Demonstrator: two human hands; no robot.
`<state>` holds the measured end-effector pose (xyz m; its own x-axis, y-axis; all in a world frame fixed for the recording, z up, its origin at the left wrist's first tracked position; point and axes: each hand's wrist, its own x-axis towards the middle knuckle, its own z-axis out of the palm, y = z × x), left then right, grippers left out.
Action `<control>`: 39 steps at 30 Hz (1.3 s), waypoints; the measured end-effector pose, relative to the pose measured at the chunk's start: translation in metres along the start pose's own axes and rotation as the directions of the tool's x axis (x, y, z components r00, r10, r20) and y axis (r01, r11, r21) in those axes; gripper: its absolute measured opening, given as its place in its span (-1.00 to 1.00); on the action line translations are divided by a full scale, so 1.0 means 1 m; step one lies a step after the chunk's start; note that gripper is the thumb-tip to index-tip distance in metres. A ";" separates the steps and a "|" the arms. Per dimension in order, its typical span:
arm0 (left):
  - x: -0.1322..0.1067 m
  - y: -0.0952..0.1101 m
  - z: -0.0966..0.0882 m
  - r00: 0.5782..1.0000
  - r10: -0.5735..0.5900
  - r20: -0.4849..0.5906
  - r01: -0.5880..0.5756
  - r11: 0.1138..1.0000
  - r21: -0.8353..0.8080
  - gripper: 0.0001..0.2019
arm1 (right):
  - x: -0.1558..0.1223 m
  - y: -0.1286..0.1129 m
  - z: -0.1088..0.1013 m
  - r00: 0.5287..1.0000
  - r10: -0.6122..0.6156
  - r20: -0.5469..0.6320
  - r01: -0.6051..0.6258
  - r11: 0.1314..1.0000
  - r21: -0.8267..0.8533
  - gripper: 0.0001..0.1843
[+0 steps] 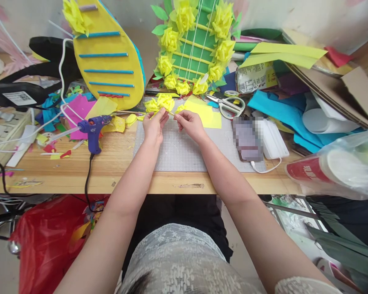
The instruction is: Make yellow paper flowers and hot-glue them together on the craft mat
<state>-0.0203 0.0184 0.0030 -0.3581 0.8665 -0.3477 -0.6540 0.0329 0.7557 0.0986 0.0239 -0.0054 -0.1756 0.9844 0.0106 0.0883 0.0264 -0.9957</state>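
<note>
My left hand and my right hand meet over a grey cutting mat, both pinched on a thin yellow paper strip stretched between their fingertips. Finished yellow paper flowers lie just beyond my fingers. A sheet of yellow paper lies by my right hand.
A purple glue gun stands at the left on the wooden table. Scissors, a phone and a white charger lie at the right. Green and yellow flower-trimmed craft pieces stand behind. A red bag hangs below.
</note>
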 end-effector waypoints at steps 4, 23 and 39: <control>0.004 -0.001 -0.002 1.000 0.008 0.009 -0.008 1.000 0.016 -0.64 | 0.000 0.002 -0.001 1.000 -0.011 0.013 0.011 0.999 -0.034 -0.77; 0.003 0.000 -0.004 0.999 -0.033 -0.025 0.033 0.999 0.021 -0.68 | 0.004 0.009 0.000 0.995 -0.103 0.005 0.103 0.994 -0.038 -0.86; 0.011 0.000 -0.005 0.997 0.009 -0.073 -0.004 0.998 0.069 -0.80 | 0.002 0.014 -0.001 0.978 -0.166 0.124 0.180 0.977 -0.117 -0.82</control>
<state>-0.0279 0.0253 -0.0037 -0.4118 0.8283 -0.3799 -0.6049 0.0633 0.7937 0.1000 0.0267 -0.0192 -0.3084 0.9370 0.1638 0.1693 0.2235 -0.9599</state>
